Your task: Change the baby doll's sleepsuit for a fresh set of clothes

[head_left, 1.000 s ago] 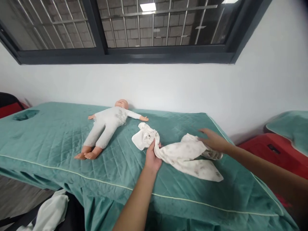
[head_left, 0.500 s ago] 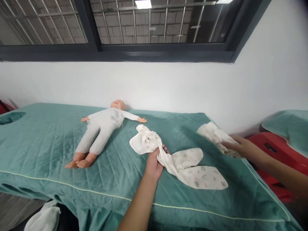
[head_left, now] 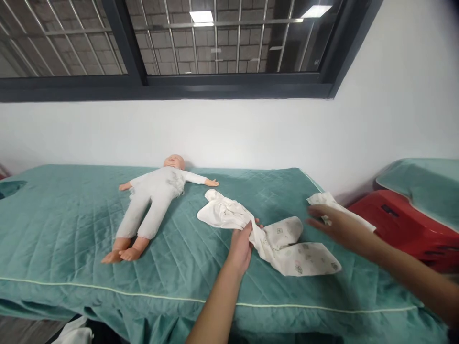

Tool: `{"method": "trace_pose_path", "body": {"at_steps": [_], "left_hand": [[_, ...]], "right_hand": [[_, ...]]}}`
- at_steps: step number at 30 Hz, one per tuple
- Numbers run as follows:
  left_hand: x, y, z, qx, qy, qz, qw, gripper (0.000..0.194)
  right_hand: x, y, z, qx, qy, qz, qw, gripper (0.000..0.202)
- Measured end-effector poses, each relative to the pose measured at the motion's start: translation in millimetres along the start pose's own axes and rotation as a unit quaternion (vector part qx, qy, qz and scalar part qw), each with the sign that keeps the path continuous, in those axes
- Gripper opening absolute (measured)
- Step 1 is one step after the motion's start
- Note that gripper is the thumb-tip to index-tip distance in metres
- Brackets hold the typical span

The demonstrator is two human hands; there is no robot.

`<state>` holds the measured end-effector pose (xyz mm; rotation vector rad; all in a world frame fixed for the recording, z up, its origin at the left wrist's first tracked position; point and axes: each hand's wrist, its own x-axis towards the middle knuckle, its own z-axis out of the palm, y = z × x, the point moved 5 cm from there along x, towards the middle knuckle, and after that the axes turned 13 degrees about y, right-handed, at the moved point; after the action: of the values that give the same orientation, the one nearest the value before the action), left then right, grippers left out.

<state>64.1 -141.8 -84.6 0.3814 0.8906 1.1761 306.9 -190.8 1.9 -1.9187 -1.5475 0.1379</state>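
Observation:
My left hand (head_left: 244, 246) is closed around the bunched middle of a white baby garment (head_left: 304, 258) printed with small figures. Two leg-like ends spread to the right of the grip, and a plainer crumpled part lies to the left. Farther right, my right hand (head_left: 330, 222) hovers with fingers stretched out, gripping nothing. Behind it a white printed cloth piece (head_left: 353, 217) rests at the bed's right edge, partly hidden by the hand. A baby doll (head_left: 158, 191) with a white cloth body lies face up to the left, arms spread.
A green quilted cover (head_left: 71, 229) with pale piping spreads over the bed. Red plastic-looking furniture (head_left: 387, 210) with a green pad stands to the right. Behind the bed rise a white wall (head_left: 229, 134) and a dark-framed window (head_left: 229, 86). White fabric (head_left: 73, 332) shows at the lower left.
My right hand has let go of the white printed cloth piece, which now lies at the bed's right edge, and has moved left. My left hand keeps its hold on the baby garment.

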Motion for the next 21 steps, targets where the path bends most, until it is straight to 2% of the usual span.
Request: {"method": "trace_pose_path", "body": {"at_steps": [3, 6, 8, 10, 11, 13, 14, 15, 17, 19, 21], "left_hand": [[-16, -1, 10.1, 0.106, -0.057, 0.008, 0.993, 0.043], [-34, 9, 4.2, 0.240, -0.086, 0.049, 0.966, 0.038], [-45, 23, -7.0, 0.349, -0.116, 0.063, 0.928, 0.034], [-56, 46, -18.4, 0.443, -0.131, 0.077, 0.883, 0.028], [-60, 61, -21.7, 0.476, -0.119, 0.099, 0.866, 0.026], [-69, 101, -18.9, 0.501, -0.056, 0.203, 0.840, 0.028], [-75, 121, -12.0, 0.495, -0.028, 0.275, 0.824, 0.029], [-81, 138, -1.7, 0.486, -0.023, 0.342, 0.804, 0.033], [-92, 157, 23.2, 0.487, -0.090, 0.401, 0.770, 0.043], [-99, 162, 43.7, 0.496, -0.182, 0.383, 0.758, 0.038], [-104, 168, 55.0, 0.499, -0.208, 0.359, 0.761, 0.029]], "right_hand": [[-17, -60, 59, 0.138, -0.155, 0.000, 0.978, 0.049], [-17, -97, 96, 0.194, -0.195, -0.002, 0.961, 0.042], [-11, -106, 102, 0.238, -0.204, 0.012, 0.949, 0.038], [-6, -113, 95, 0.303, -0.228, 0.025, 0.925, 0.038], [-4, -118, 89, 0.332, -0.248, 0.027, 0.910, 0.039], [-4, -135, 74, 0.367, -0.306, 0.014, 0.878, 0.042], [-5, -146, 66, 0.370, -0.335, 0.001, 0.867, 0.044], [-4, -157, 57, 0.364, -0.354, -0.015, 0.861, 0.045], [-1, -179, 39, 0.338, -0.361, -0.051, 0.868, 0.045], [5, -196, 20, 0.304, -0.347, -0.083, 0.883, 0.044], [10, -206, 0, 0.262, -0.334, -0.105, 0.899, 0.045]]}}
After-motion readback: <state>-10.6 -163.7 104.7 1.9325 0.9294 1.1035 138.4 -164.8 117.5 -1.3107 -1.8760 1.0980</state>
